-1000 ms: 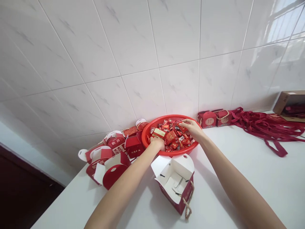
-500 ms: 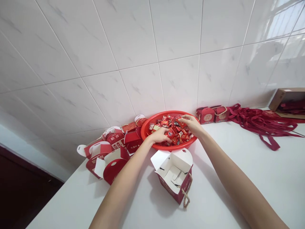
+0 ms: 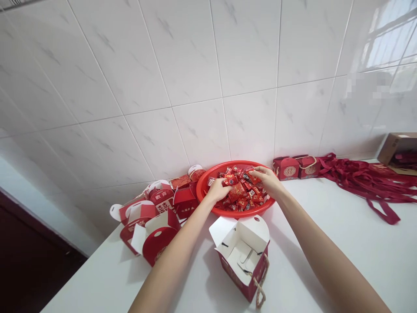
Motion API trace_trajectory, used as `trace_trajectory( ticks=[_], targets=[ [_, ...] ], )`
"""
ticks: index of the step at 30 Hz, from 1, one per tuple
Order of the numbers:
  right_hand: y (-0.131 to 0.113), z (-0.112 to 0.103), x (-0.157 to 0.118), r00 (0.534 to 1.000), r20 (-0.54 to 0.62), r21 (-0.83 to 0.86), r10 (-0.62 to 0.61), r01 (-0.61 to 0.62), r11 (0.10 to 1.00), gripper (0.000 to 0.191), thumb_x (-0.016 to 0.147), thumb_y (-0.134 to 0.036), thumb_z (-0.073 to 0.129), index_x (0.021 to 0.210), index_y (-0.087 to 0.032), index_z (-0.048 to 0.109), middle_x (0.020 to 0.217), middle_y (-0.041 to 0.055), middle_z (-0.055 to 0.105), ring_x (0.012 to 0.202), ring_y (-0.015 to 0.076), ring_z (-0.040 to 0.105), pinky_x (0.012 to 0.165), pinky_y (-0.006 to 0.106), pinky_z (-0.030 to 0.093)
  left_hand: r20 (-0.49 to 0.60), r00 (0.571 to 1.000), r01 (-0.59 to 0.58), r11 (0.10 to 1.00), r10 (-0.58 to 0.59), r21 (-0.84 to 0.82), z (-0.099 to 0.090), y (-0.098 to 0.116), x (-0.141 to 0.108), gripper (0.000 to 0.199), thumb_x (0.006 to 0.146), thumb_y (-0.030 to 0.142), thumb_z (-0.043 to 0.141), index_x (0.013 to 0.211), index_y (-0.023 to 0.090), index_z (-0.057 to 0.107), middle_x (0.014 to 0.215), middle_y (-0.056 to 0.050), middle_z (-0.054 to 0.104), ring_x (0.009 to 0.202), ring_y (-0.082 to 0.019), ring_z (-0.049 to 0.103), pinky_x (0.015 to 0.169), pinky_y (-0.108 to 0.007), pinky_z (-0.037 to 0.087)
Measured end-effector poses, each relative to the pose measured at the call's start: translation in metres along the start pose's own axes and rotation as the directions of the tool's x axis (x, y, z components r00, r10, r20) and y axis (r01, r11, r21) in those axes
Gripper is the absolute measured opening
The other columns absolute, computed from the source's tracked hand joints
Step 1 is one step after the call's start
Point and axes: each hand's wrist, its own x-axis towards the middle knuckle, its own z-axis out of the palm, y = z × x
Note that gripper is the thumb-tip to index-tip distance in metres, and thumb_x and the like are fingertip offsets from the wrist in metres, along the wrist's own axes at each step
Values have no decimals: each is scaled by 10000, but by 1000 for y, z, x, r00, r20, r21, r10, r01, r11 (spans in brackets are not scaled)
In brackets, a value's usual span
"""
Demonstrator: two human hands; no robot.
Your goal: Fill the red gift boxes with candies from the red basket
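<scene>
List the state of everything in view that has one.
Front gift box: upright, flaps open
Wrapped candies: heaped
Red plastic basket: filled with candies
Left hand: at candies, grip unclear
Right hand: same
Two gift boxes by wall: closed
Ribbons: loose, jumbled
Cardboard box: open

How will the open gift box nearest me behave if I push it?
The open gift box looks light and likely to slide, since its white interior shows no candy. The thin raised flaps would probably bend. The rope handle hanging outside may drag.

Dk red ribbons by cardbd box, tiled wall behind.
</scene>
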Motion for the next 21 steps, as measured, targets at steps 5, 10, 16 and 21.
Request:
trace_trajectory(
  ticks=[5, 10, 16, 21],
  targets=[
    [0, 1, 0, 1000, 2, 10, 4, -4, 1000, 259, 575, -311, 807, 692, -213, 598, 771, 17, 673, 773, 178, 630, 548, 238, 497, -42, 974, 225, 974, -224, 28, 1, 0, 1, 422, 786, 543, 660, 533, 209, 606, 555, -69, 666, 591, -232, 653, 611, -315, 490],
    [0, 1, -1, 1000, -6, -3, 8, -8, 1000, 267, 567, -297, 814, 707, -204, 607, 788, 13, 654, 756, 163, 614, 539, 229, 489, 376, 907, 28, 918, -190, 396, 3, 2, -4, 225, 511, 355, 835, 646, 226, 710, 743, -46, 740, 747, -277, 696, 687, -319, 507],
    [0, 1, -1, 1000, 8, -17, 22, -22, 1000, 245, 581, -280, 800, 722, -199, 617, 778, 10, 644, 746, 155, 602, 530, 223, 481, 532, 814, -170, 782, -231, 599, 2, 7, -5, 361, 527, 213, 740, 885, 260, 766, 1065, -87, 762, 1034, -346, 668, 828, -360, 509],
    [0, 1, 0, 1000, 11, -19, 23, -22, 1000, 217, 608, -270, 787, 713, -200, 611, 773, 9, 651, 739, 149, 601, 539, 221, 481, 558, 782, -172, 763, -279, 623, 5, 10, -4, 246, 570, 181, 692, 798, 236, 765, 929, -79, 774, 885, -318, 697, 791, -359, 512]
  ],
)
